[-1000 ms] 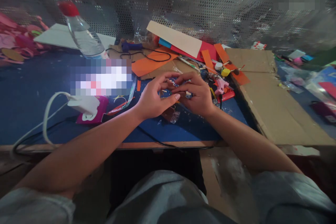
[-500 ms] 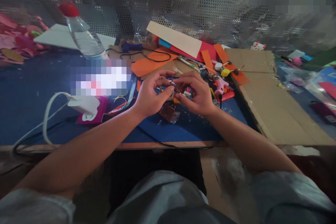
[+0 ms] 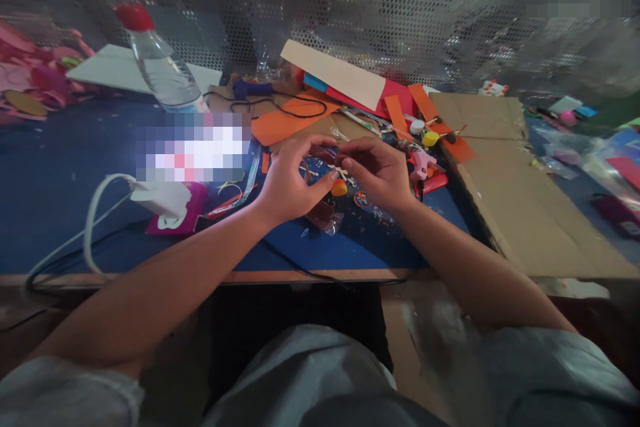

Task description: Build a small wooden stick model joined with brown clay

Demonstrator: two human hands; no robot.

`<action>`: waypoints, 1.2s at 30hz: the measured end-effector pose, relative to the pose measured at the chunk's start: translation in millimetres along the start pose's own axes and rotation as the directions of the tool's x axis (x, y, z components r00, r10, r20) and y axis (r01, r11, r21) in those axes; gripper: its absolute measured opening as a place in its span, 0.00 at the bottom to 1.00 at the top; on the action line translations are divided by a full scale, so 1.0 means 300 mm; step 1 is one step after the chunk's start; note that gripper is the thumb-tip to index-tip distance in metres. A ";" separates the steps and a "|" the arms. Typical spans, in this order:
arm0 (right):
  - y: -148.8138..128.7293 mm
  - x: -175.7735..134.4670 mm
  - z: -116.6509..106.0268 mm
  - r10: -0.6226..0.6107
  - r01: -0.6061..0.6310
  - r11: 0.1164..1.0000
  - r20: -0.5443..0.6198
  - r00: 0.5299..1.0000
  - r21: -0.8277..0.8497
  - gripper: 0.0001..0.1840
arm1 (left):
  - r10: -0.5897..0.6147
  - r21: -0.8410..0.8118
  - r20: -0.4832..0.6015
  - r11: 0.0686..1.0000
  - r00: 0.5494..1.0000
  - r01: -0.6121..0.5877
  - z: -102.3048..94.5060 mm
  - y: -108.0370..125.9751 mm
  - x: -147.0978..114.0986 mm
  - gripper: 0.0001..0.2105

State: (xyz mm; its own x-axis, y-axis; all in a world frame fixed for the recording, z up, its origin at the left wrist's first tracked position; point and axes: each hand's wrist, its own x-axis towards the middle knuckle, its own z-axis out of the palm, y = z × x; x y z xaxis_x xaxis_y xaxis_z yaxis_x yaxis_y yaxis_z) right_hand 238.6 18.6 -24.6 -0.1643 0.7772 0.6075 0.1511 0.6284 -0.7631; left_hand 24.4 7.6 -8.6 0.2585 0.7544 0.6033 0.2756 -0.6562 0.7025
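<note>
My left hand (image 3: 289,180) and my right hand (image 3: 383,172) meet above the blue table, fingertips nearly touching. The right fingers are pinched around a small dark brown piece (image 3: 341,159), mostly hidden by them. My left fingers curl toward it, the thumb a little lower; what they hold is too small and covered to make out. Below the hands lie a yellow-orange cap (image 3: 339,187), a small orange-rimmed round piece (image 3: 361,199) and scattered pale scraps. A brown piece in clear plastic wrap (image 3: 325,217) lies partly beneath my left hand.
At the left stand a red-capped water bottle (image 3: 167,70) and a white charger with cable (image 3: 163,200). A pink glue gun (image 3: 423,165) lies right of my right hand. Orange sheets (image 3: 287,117) are behind; cardboard (image 3: 530,200) covers the right side.
My hands have shifted slightly, the right one turning and lifting its thumb toward the fingers. The yellow-orange cap and the round piece beneath are now more exposed.
</note>
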 end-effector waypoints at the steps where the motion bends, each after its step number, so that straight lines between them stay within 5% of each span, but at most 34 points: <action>1: 0.010 0.004 -0.005 0.014 -0.014 1.000 -0.006 1.000 -0.005 0.20 | -0.001 0.073 0.009 0.997 1.000 0.000 -0.002 -0.002 -0.001 0.22; 7: 0.069 0.023 -0.027 0.076 -0.071 0.995 0.070 0.995 -0.075 0.23 | -0.028 0.293 0.062 0.956 0.998 0.009 0.002 -0.022 -0.010 0.30; 21: 0.076 0.026 -0.034 0.094 -0.097 0.995 0.126 0.988 0.017 0.26 | -0.085 0.053 0.044 0.995 0.995 0.083 0.028 -0.042 -0.005 0.23; 36: 0.080 0.023 -0.046 0.088 -0.099 0.992 0.139 0.986 0.076 0.20 | -0.078 0.083 0.070 0.994 0.995 0.072 0.025 -0.059 0.002 0.20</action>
State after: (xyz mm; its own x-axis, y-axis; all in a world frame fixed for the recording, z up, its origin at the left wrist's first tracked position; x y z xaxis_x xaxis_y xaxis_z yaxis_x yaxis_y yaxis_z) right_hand 254.6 39.5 -35.6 -0.2846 0.8172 0.5012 0.0919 0.5437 -0.8342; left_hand 26.5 19.7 -23.5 0.3001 0.8004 0.5190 0.3690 -0.5991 0.7106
